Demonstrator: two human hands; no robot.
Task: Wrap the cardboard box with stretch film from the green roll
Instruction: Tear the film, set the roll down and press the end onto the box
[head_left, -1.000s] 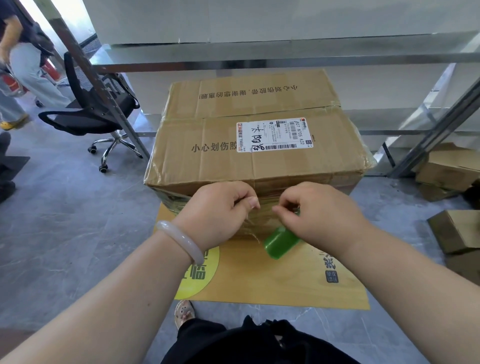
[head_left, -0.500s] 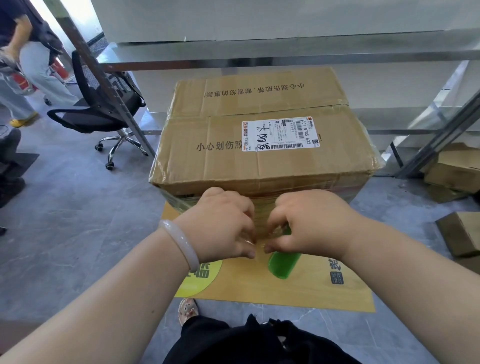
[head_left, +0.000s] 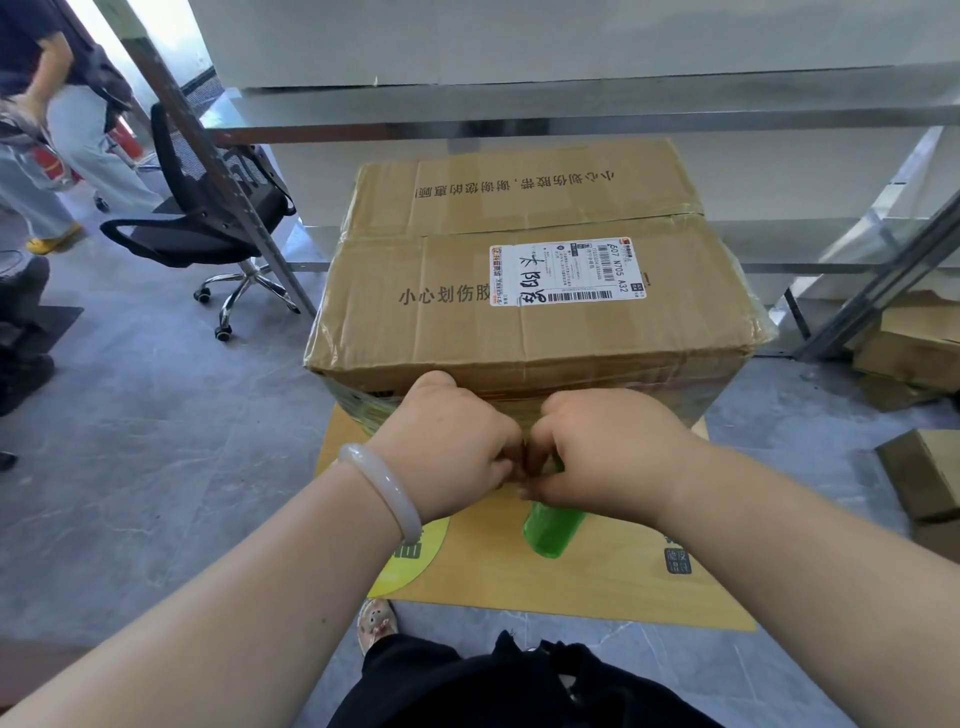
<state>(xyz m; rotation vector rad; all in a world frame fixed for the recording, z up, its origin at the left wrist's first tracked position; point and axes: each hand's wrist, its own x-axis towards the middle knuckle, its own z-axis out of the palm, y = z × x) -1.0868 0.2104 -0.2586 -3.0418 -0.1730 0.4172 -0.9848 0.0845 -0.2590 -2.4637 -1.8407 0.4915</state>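
One cardboard box (head_left: 519, 332), one green roll (head_left: 551, 527), one shipping label (head_left: 569, 273), one office chair (head_left: 208, 228), one left hand (head_left: 447, 447), one right hand (head_left: 608, 452).

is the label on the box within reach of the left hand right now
Probably yes: nothing lies on the box between the left hand and the label. Its fingers are curled, seemingly pinching film by the right hand, so it would have to let go first.
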